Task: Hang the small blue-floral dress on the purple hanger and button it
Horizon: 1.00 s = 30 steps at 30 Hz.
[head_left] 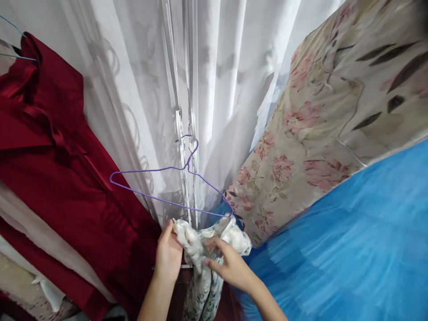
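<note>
A white garment with a green leaf print [203,285] hangs from the right end of a purple wire hanger [160,201]. The hanger's hook is caught on a white metal rack [183,154], and its left end is bare. My left hand [169,254] pinches the garment's upper left edge, below the hanger's lower bar. In front of the gathered fabric is my right hand [230,265], its thumb and fingers bent and apart, close against the cloth. Whether those fingertips press on the fabric is hard to tell.
Dark red clothing [100,214] hangs on the left. At right are a beige floral garment [284,165] and a bright blue gathered garment [334,249]. White curtains [220,80] stand behind the rack. Dark reddish floor shows below.
</note>
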Motion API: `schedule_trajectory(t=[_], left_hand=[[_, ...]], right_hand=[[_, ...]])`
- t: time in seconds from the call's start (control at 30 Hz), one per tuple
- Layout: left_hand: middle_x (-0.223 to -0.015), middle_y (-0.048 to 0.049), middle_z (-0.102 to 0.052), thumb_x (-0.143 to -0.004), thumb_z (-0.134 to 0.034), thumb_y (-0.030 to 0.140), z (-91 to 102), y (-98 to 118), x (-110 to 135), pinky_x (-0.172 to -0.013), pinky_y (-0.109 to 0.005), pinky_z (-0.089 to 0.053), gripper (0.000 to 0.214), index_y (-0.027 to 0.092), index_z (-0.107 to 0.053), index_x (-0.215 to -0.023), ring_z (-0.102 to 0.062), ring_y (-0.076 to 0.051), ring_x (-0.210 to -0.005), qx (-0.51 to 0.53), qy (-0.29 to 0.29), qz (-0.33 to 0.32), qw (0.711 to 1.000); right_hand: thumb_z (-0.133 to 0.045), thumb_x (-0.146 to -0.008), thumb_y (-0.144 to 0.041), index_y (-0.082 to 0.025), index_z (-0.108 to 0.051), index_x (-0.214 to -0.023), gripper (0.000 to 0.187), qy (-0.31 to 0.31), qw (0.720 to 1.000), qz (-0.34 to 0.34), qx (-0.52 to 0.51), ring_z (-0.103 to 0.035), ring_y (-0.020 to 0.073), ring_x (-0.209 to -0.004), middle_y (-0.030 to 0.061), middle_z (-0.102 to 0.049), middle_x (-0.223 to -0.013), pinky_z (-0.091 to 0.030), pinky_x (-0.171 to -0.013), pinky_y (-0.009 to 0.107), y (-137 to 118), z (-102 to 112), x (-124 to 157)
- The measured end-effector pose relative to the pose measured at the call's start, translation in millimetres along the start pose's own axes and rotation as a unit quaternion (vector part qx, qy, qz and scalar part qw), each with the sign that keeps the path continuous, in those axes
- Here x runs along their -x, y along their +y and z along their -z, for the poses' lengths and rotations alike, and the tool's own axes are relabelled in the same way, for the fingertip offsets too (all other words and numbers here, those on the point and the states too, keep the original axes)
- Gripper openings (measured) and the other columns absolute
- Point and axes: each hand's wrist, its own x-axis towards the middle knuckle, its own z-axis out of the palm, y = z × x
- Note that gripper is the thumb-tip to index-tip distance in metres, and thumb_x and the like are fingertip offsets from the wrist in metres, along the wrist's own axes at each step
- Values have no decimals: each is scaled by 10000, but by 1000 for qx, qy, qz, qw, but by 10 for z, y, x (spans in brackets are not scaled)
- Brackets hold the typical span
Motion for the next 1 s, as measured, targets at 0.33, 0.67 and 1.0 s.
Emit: schedule_trajectory(t=[0.33,0.67,1.0], left_hand=[[-1245,-100,-592,-881,-615,481,-105,-15,298,-1034,-424,-434,707,300,-325,-1500,-570,-263,-1163,-239,-391,40,888],[-1038,-75,-703,-937,-528,449,271,-118,274,-923,-306,-466,343,198,-703,-1093,-612,-237,-1001,-416,-340,-24,843],[-799,0,-636,-918,-563,427,556,1037,-497,-679,-211,-442,279,169,-668,-909,-579,-148,-748,-474,-262,-142,829]], right_hand=[[-561,-914,-478,-194,-669,-872,307,-20,976,-47,-210,-518,191,-703,33,-614,-789,-442,-635,277,-514,216,299],[-663,-780,-294,-171,-629,-613,210,203,972,102,-65,-444,128,-554,-19,-526,-583,-327,-521,235,-477,1500,-606],[-717,-729,-307,-130,-746,-899,247,-68,934,-34,-348,-651,175,-583,57,-726,-697,-524,-608,257,-767,1016,-1270]])
